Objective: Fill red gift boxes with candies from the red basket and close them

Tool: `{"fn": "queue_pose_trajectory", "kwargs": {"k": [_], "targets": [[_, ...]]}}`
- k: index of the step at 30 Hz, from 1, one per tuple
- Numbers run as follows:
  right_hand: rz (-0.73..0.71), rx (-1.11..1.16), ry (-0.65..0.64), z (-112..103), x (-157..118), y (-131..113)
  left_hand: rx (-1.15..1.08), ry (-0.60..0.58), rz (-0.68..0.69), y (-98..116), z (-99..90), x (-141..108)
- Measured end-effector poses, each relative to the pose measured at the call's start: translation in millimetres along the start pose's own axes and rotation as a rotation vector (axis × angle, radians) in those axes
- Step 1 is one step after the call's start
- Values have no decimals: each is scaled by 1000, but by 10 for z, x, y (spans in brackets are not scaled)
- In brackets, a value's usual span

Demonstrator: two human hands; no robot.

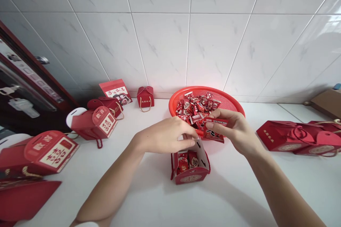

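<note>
A red gift box [191, 177] stands with its top open in front of me, several red-wrapped sweets [188, 161] inside it. My left hand [170, 136] reaches over its far left side, fingers and thumb closed at the upright flap; the fingertips are partly hidden. Between the thumb and fingers of my right hand [231, 127] is a red candy packet [214, 135], held above the table to the right of the box. Just behind both hands sits a red plastic basket [229, 104] with a pile of wrapped sweets [195, 108].
Closed red gift boxes [93, 124] line the left side, and more red boxes [298, 136] stand at the right. A small red box [145, 97] and a red card-like packet [116, 91] are near the tiled wall [160, 42]. A cardboard box [326, 101] lies far right.
</note>
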State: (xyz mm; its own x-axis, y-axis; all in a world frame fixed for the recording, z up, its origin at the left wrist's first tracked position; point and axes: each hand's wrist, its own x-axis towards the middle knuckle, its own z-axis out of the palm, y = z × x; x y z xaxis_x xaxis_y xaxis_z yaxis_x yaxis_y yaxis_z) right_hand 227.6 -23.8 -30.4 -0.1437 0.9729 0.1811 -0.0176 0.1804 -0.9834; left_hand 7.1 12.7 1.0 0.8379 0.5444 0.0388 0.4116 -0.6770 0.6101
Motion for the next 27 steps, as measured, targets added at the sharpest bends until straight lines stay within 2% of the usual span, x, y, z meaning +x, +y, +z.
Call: {"fn": "queue_pose_trajectory", "kwargs": {"k": [4, 13, 16, 19, 22, 27], "targets": [[-21, 9, -23, 14, 0, -6, -104, 134, -38, 32, -31, 2], [-73, 33, 55, 30, 16, 11, -239, 163, -89, -5, 23, 54], [-93, 54, 33, -1, 27, 24, -250, 261, -108, -17, 8, 61], [-100, 61, 76, -10, 31, 46, -319, 350, -90, -26, 21, 81], [-134, 101, 127, 18, 22, 62, -416, 291, -88, -45, 89, 129], [-151, 145, 127, 47, 0, 49, -510, 206, -82, -94, 163, 190]]}}
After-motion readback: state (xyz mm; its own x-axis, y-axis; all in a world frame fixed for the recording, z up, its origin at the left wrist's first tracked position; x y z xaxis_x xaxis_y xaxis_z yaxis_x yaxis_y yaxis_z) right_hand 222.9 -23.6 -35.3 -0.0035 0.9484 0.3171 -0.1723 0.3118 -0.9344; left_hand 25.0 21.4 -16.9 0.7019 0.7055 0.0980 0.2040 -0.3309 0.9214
